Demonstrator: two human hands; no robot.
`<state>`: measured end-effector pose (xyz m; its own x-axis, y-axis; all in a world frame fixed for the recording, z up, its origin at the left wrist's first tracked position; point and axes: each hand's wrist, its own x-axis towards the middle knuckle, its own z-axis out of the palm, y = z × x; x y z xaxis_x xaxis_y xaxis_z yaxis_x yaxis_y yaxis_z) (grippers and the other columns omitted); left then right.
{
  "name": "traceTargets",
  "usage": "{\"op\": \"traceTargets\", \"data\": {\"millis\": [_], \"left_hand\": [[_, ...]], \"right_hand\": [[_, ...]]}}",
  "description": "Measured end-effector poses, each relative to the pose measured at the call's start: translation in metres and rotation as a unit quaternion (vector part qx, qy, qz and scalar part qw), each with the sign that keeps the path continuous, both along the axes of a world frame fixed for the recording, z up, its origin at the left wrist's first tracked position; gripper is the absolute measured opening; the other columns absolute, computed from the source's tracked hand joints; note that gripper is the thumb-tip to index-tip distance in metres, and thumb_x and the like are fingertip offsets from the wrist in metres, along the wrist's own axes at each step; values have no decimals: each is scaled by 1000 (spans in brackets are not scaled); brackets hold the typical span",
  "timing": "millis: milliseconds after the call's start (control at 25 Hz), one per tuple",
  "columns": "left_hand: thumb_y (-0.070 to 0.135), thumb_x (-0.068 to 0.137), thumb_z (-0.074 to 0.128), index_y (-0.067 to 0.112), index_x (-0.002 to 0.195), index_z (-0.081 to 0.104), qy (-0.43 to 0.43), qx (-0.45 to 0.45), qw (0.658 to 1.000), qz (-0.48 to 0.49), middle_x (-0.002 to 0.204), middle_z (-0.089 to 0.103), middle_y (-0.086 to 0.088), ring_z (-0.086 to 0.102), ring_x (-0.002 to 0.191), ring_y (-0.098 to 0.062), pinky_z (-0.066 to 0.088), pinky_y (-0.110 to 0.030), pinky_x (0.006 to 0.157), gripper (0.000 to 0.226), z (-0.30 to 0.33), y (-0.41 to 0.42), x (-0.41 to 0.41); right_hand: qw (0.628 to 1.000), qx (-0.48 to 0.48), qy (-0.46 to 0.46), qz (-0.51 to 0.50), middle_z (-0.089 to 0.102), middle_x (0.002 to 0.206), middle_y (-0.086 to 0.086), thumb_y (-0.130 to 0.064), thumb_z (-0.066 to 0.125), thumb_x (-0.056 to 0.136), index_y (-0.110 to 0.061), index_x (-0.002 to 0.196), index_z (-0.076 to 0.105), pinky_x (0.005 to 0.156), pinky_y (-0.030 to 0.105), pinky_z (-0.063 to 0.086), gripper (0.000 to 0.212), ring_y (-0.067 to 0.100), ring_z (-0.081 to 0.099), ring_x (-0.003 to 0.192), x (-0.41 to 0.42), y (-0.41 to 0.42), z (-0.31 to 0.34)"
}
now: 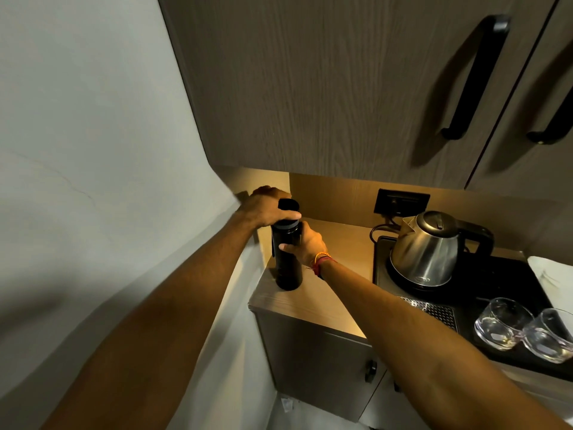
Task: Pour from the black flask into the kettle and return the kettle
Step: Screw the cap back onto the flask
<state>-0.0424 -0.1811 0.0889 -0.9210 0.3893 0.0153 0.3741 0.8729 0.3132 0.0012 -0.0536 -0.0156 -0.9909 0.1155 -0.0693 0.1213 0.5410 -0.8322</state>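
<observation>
- Here, the black flask (287,259) stands upright at the left end of a pale wood-grain counter (325,293), close to the wall; it is a smooth, tall cylinder with a dark strap down its left side.
- The left hand (268,207) is wrapped over the flask's round black cap (289,204), fingers curled about it and thumb across the front.
- The right hand (305,243) grips the flask's upper body from the right side, thumb on the front; red and orange threads (321,262) circle the wrist.
- The kettle (426,248) sits well to the right on a round black base, on a black tray (511,305); it is brushed steel, bulbous, with a pointed spout toward the flask, a domed lid and a black handle.
- A small mark on the kettle's lower rim is too small to read.
- Two clear glass cups (524,330) lie touching on the tray's near right; a perforated metal grille (434,311) is set in its near edge.
- Overhead, matte wood-grain cupboard doors (325,88) carry curved black handles.
</observation>
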Motion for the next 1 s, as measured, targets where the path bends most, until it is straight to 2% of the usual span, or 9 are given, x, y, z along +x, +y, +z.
{"op": "traceTargets", "data": {"millis": [120,200,280,440,520,600,680,800,1000], "left_hand": [[38,80,77,25,145,38,-28,-20,999,-23,136,56,-8,58,118,-30,50,-39,91,77,2,-1,-2],[47,78,75,31,150,24,-21,-63,998,-16,144,50,-7,54,123,-33,44,-48,100,90,4,-5,-5],[61,79,70,28,150,27,-7,-60,998,16,147,46,-8,50,129,-34,41,-46,100,90,0,-5,-7],[62,77,67,28,150,27,10,-68,998,7,145,47,-8,47,130,-32,42,-48,100,91,-1,4,-11],[64,78,66,28,151,23,50,-36,998,8,150,40,-8,41,135,-31,44,-48,102,92,1,18,-13],[60,83,64,29,152,20,94,-3,995,-18,155,32,-6,37,140,-30,44,-46,105,88,-2,46,-10],[53,86,64,24,151,25,151,-16,985,-84,155,33,-7,36,140,-29,40,-43,106,80,-10,87,-2],[42,88,67,13,151,35,127,4,981,-148,153,41,-9,38,140,-27,26,-42,116,76,-29,150,12],[49,93,58,13,159,16,75,-33,968,-238,166,19,-6,17,152,-22,15,-51,122,86,-66,240,35]], "right_hand": [[1000,-6,-2,4,65,123,10,-26,80,73,-15,125,49,95,45,52,62,31,61,112,-1,0,-1],[1000,-11,-2,5,65,124,10,-25,80,73,-15,126,49,96,45,52,63,31,61,113,-2,1,-2],[1000,-7,-2,8,64,125,10,-27,80,73,-16,128,48,96,45,52,64,31,61,114,-2,2,-1],[999,27,-11,39,61,128,12,-30,79,74,-14,132,43,96,43,50,70,33,59,117,-3,3,1],[993,98,-6,71,54,136,13,-36,77,74,-13,139,36,99,44,48,81,33,54,122,2,20,5],[963,254,52,76,45,144,15,-41,72,78,-9,146,29,106,46,44,86,34,45,131,9,55,9],[913,382,136,50,41,149,16,-36,65,84,-6,146,31,114,46,36,77,33,37,138,20,104,15],[885,430,176,-41,37,153,17,-27,56,88,-5,146,34,120,45,25,66,33,30,145,44,182,29],[919,347,60,-176,19,162,11,-33,48,94,-8,153,19,122,42,19,70,26,14,151,106,309,21]]}}
